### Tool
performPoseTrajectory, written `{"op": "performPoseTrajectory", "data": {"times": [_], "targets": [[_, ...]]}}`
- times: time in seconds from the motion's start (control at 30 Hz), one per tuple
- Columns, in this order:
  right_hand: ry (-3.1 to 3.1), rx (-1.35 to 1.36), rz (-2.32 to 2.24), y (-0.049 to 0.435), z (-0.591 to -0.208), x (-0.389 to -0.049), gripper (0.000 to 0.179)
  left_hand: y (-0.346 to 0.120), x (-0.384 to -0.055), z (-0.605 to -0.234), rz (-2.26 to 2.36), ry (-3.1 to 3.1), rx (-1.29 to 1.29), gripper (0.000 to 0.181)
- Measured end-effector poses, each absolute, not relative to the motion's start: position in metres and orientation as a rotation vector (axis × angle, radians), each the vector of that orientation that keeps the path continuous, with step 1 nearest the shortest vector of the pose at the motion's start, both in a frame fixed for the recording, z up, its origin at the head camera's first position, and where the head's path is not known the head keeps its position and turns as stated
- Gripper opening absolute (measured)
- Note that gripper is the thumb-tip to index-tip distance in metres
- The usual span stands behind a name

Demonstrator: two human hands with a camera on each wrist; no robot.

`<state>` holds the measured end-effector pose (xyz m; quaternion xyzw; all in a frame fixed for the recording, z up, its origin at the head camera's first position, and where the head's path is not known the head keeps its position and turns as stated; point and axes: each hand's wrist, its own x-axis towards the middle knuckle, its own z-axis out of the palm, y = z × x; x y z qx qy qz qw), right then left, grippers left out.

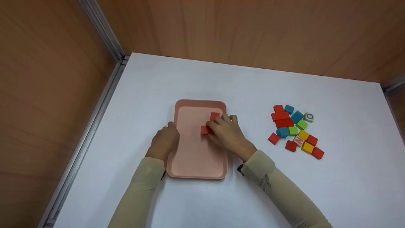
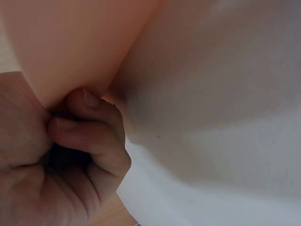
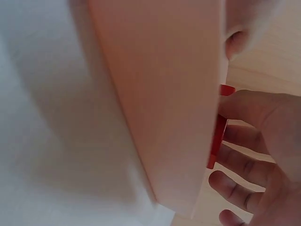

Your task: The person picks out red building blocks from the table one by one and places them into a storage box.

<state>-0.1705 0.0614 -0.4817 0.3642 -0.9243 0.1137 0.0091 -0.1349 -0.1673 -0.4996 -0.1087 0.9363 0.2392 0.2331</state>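
A pink rectangular tray (image 1: 193,158) lies on the white table. My left hand (image 1: 165,141) grips its left rim; the left wrist view shows the curled fingers (image 2: 91,134) against the tray's outer wall (image 2: 80,42). Over the right half of the tray, my right hand (image 1: 231,136) pinches a red block (image 1: 205,130), partly covered by the fingers. Just beyond them, a second red block (image 1: 214,115) sits inside the tray near its far right corner. From the right wrist view, red (image 3: 218,136) shows between thumb and fingers behind the tray wall (image 3: 160,94).
To the right of the tray, a loose cluster of blocks lies on the table (image 1: 253,88): several red blocks (image 1: 284,123), blue blocks (image 1: 283,132), green blocks (image 1: 302,124), yellow blocks (image 1: 307,147) and lettered blocks (image 1: 309,117). Wood-grain panels (image 1: 237,31) stand behind and at the left.
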Motion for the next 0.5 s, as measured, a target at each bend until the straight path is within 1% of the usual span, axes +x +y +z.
{"op": "performPoseTrajectory", "data": {"times": [0.33, 0.5], "targets": [[-2.926, 1.143, 0.244, 0.058, -0.494, -0.169, 0.032, -0.167, -0.135, -0.499, 0.610, 2.608, -0.260, 0.021], [-2.937, 1.147, 0.219, 0.058, -0.497, -0.168, 0.030, -0.167, -0.136, -0.501, 0.619, 2.588, -0.286, 0.023]]}}
